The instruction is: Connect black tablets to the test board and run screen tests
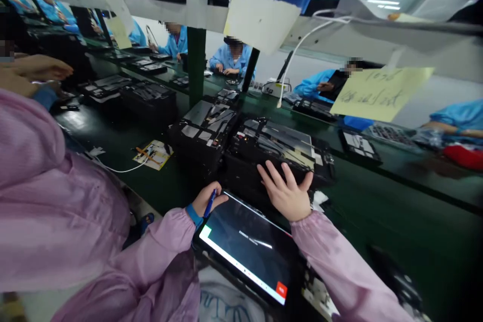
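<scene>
My left hand (204, 200), a blue band on its wrist, is closed around a blue pen (210, 204). Its thumb lies at the upper left corner of a tablet (245, 236) with a lit, mostly dark screen, a white bar and a red square. My right hand (289, 192) is open with fingers spread, resting against the near edge of a stack of tablet-like devices (279, 141) whose inner parts are exposed. A second such stack (206, 126) stands left of it. What supports the tablet is mostly hidden.
A yellow-and-white card (154, 155) and a white cable (121, 170) lie left on the dark green bench (396, 201). A black object (394, 274) sits at right. Paper notes and a white cable (298, 45) hang from the shelf. Co-workers sit across; one in pink is close at left.
</scene>
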Motion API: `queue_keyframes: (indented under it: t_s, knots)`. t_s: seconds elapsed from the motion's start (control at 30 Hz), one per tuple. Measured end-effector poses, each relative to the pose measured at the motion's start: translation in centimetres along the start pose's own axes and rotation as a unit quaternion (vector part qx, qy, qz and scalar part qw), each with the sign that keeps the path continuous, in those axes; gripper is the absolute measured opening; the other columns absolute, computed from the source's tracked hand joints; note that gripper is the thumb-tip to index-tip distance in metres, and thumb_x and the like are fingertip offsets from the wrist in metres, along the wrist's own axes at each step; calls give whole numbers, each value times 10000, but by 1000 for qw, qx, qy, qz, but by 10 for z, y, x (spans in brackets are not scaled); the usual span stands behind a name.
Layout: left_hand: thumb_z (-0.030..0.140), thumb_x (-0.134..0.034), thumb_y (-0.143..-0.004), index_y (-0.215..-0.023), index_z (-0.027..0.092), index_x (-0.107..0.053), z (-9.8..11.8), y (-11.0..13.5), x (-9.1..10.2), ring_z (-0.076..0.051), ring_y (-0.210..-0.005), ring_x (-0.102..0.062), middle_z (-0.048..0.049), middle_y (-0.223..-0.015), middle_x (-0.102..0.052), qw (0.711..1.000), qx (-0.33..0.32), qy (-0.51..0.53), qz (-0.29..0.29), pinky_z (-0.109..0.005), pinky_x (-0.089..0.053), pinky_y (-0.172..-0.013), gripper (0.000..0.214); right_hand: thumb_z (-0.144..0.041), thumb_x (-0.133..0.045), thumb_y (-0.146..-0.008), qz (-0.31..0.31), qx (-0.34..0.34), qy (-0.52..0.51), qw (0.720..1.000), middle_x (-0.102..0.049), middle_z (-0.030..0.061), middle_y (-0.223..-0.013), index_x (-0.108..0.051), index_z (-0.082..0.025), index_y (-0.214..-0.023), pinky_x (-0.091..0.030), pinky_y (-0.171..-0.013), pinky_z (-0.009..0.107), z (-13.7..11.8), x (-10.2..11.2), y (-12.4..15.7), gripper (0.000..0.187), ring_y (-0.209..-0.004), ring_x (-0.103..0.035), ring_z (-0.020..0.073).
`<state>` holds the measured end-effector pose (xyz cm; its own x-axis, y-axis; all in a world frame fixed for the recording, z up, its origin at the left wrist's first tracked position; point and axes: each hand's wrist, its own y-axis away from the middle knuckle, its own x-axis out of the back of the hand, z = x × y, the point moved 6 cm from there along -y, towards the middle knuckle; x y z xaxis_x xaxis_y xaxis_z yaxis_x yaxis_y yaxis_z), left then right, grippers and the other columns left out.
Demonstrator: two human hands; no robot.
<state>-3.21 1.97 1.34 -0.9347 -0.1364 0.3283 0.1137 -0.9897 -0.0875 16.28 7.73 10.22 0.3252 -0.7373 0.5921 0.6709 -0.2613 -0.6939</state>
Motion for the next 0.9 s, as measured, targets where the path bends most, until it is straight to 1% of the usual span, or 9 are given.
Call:
queue_keyframes:
  t_s: [0.07,0.13,0.27,0.37,0.47,0.53,0.67,0.8,0.9]
  knots:
    - [406,-605,-745,-678,194,-381,0,-1,-1,-89,-554,-314,71,-585,-323,1000,-2,0,-1,-246,-292,-564,315,-248,-506,-885,-5,2,-6,1000,-525,22,-1384,-418,-271,-1401,179,-1108,544,0,1,2,524,-1447,-95,213]
    - [400,-599,-750,-677,194,-386,2,-2,-2,-90,-553,-319,70,-585,-324,1000,-5,0,2,-248,-297,-567,305,-232,-498,-885,-26,-13,-27,999,-511,36,-1395,-436,-274,-1385,127,-1118,567,3,4,5,505,-1423,-187,236]
    - [370,-593,-759,-678,193,-396,6,-4,-3,-90,-561,-334,66,-596,-333,1000,-14,4,18,-250,-312,-581,277,-266,-490,-896,-58,-97,-122,986,-475,104,-1404,-513,-237,-1304,-151,-1114,606,5,28,21,410,-1376,-294,291]
    - [352,-581,-780,-682,192,-402,8,-4,-3,-92,-572,-345,61,-610,-342,999,-27,9,28,-251,-322,-594,259,-295,-496,-894,-96,-147,-210,962,-479,133,-1370,-567,-196,-1206,-270,-1084,581,-15,54,43,334,-1358,-316,305]
    - [355,-572,-797,-697,193,-405,9,-3,-4,-95,-567,-343,61,-606,-333,999,-34,10,31,-252,-316,-586,253,-311,-512,-888,-178,-142,-270,936,-486,126,-1353,-594,-210,-1157,-265,-1076,607,-58,73,61,299,-1345,-319,316]
    - [367,-575,-796,-699,193,-399,9,-2,-5,-94,-557,-335,63,-603,-326,999,-40,13,32,-252,-311,-579,266,-328,-524,-880,-228,-131,-292,920,-464,110,-1385,-585,-248,-1194,-234,-1071,641,-89,81,67,329,-1351,-303,330]
    - [387,-572,-801,-705,192,-402,9,-2,-7,-93,-560,-339,60,-613,-343,998,-49,23,34,-250,-317,-577,276,-353,-528,-876,-275,-120,-307,903,-402,105,-1455,-504,-289,-1316,-201,-1061,674,-137,80,63,445,-1373,-264,351]
    - [381,-583,-798,-706,191,-409,10,-2,-6,-93,-566,-348,57,-614,-354,997,-53,20,43,-245,-328,-577,273,-421,-546,-864,-291,-125,-300,900,-334,121,-1500,-451,-267,-1365,-172,-1048,702,-158,68,55,532,-1393,-210,381]
    - [370,-587,-799,-707,192,-409,11,-3,-6,-91,-560,-349,58,-616,-356,997,-59,18,43,-245,-329,-574,267,-528,-545,-840,-271,-138,-307,902,-289,126,-1519,-387,-274,-1406,-157,-1051,700,-148,68,55,639,-1408,-158,388]
